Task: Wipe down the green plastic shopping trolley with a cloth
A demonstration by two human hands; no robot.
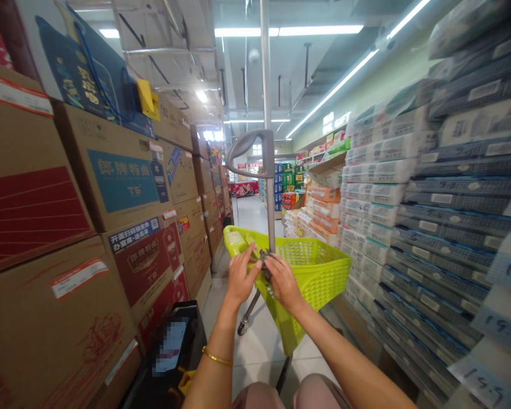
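Both my hands meet in front of a metal pole (268, 216) that rises at the near side of a lime-green plastic shopping cart (319, 284). Between their fingertips is a small dark grey piece (264, 264), too small to name. My left hand (239, 278) is closed, thumb and forefinger against the piece's left side. My right hand (284, 281) has its fingers bent over the right side. A grey loop handle (251, 153) is fixed higher on the pole. My palms are hidden.
Stacked cardboard cartons (123, 182) line the left side, with a blue gift bag (80, 68) on top. Plastic-wrapped packs (375, 182) and dark folded bundles (455, 227) are piled at right. A black bag (191, 318) sits low left. Tiled floor (249, 218) runs along the aisle.
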